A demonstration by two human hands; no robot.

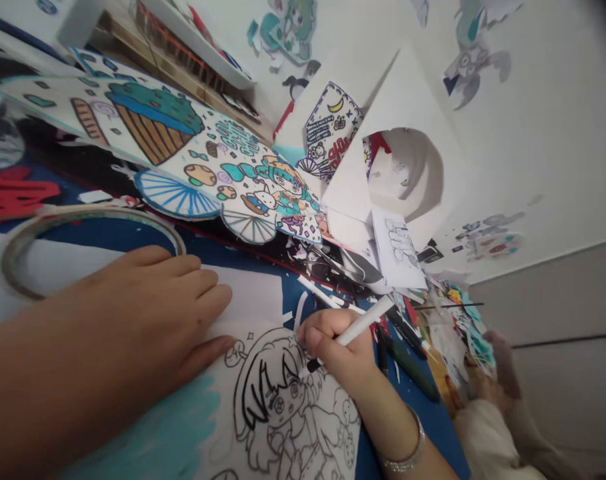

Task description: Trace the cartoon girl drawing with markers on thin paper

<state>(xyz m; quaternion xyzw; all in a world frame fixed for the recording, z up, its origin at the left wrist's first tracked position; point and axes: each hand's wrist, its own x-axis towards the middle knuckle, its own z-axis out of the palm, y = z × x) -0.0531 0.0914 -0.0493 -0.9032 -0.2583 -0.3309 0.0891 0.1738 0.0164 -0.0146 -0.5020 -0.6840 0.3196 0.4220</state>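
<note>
My right hand [350, 357], with a silver bangle on the wrist, grips a white marker pen [365, 320] with a black end pointing down at the paper. Its tip is at the hair of a line drawing of a cartoon girl [285, 417]. Thick black strokes cover parts of her fringe and the side of her hair. My left hand [167, 300] rests on the sheet to the left, fingers together and thumb stretched toward the drawing. Teal colouring [167, 427] spreads over the paper below that hand. Close behind my left fingers lies a roll of tape [13, 257].
Decorated cut-outs [157, 127] lean along the back of the blue table [263, 270]. A white card with a round hole [407, 93] stands behind. Pens and paper scraps [327, 293] clutter the middle. At right, another person's hand [487, 383] is near more scraps.
</note>
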